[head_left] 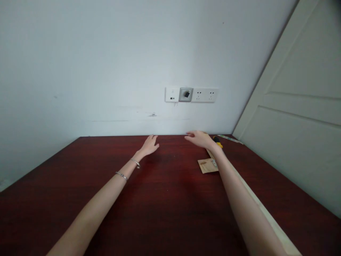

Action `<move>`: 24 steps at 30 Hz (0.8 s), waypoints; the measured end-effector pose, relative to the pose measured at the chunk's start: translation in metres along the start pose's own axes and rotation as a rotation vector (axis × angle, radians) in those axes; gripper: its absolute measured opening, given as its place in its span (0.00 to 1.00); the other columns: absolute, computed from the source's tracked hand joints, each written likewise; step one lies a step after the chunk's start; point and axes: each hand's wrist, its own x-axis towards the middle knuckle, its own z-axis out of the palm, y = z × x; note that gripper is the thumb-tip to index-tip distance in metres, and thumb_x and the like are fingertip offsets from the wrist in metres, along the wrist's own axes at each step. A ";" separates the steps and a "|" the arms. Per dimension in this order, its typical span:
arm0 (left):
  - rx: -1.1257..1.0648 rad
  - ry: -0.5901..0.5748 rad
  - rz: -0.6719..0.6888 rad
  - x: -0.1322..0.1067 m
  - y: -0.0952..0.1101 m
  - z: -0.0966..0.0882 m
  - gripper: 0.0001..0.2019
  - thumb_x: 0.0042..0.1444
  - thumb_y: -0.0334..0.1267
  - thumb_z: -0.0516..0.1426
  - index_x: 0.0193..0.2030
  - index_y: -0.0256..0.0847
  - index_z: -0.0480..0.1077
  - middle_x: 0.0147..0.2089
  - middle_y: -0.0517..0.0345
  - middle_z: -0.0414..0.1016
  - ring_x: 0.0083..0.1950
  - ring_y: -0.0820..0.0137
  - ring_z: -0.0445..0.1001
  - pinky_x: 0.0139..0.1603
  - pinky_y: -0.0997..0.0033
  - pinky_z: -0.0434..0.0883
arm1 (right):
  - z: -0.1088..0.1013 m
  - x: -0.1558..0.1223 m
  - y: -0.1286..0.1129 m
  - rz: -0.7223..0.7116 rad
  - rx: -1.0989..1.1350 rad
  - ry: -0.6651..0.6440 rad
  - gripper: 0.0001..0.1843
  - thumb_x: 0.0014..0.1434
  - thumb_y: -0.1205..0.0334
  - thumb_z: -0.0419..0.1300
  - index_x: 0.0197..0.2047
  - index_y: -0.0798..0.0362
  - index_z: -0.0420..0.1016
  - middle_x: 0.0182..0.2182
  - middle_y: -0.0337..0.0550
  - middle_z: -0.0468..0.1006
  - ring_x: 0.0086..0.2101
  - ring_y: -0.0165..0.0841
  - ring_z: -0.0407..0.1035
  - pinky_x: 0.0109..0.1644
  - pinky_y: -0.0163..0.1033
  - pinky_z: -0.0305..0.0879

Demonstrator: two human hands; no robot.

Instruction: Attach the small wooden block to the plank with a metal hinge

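Note:
My left hand [149,145] reaches over the far part of the dark red table [165,206], fingers apart and holding nothing. Two thin bracelets [135,163] circle that wrist and forearm. My right hand [199,138] is stretched out near the wall, its fingers apart and pointing left, with nothing in them. Under and beside my right wrist lies a flat tan packet or card [207,166], partly covered by the forearm. Just right of this hand is a black and yellow object [217,141], whose kind I cannot make out.
A long pale strip of wood [266,213] runs along the right side, partly behind my right forearm. A thin patterned strip [230,138] lies at the far right corner. Sockets [204,95] sit on the white wall behind, and a panelled door [298,89] stands at right.

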 end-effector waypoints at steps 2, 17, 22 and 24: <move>0.030 -0.036 0.075 0.029 0.022 -0.010 0.26 0.59 0.41 0.50 0.62 0.33 0.56 0.67 0.39 0.53 0.68 0.56 0.50 0.65 0.58 0.53 | -0.033 -0.011 0.008 0.057 -0.052 -0.010 0.25 0.60 0.55 0.53 0.56 0.62 0.69 0.47 0.52 0.77 0.47 0.39 0.71 0.52 0.38 0.62; 0.173 -0.242 0.690 0.160 0.218 0.027 0.26 0.48 0.25 0.57 0.56 0.39 0.64 0.63 0.43 0.61 0.64 0.57 0.59 0.61 0.55 0.58 | 0.007 -0.235 0.104 0.444 -0.119 -0.104 0.44 0.57 0.40 0.48 0.66 0.65 0.52 0.61 0.61 0.62 0.58 0.51 0.60 0.56 0.51 0.61; 0.170 -0.196 0.798 0.167 0.248 0.052 0.20 0.52 0.25 0.54 0.53 0.34 0.66 0.57 0.40 0.67 0.60 0.56 0.63 0.58 0.57 0.60 | 0.025 -0.254 0.098 0.471 -0.151 -0.003 0.43 0.56 0.40 0.50 0.65 0.62 0.53 0.56 0.62 0.67 0.55 0.52 0.62 0.50 0.52 0.65; 0.168 -0.194 0.820 0.167 0.256 0.061 0.18 0.55 0.25 0.52 0.53 0.34 0.67 0.56 0.40 0.68 0.58 0.55 0.65 0.56 0.55 0.61 | 0.027 -0.253 0.096 0.471 -0.170 0.030 0.42 0.56 0.40 0.51 0.65 0.60 0.54 0.55 0.61 0.68 0.54 0.52 0.62 0.50 0.52 0.64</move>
